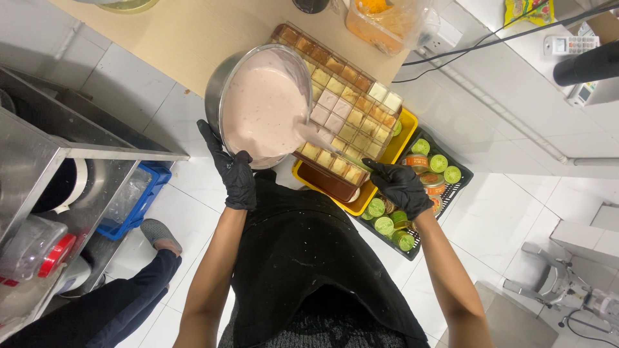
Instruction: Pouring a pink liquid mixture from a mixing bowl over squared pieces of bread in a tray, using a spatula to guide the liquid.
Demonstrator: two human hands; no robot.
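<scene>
Both gloved hands work: left hand grips the tilted bowl rim, right hand closed on a spatula. Tipping further could flood pink batter past the mould tray.

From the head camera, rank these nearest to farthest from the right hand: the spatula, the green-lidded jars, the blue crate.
1. Spatula: held in the right hand, over the mould tray.
2. Green-lidded jars: just beneath the hand, in the black crate.
3. Blue crate: far left, on the floor.
</scene>
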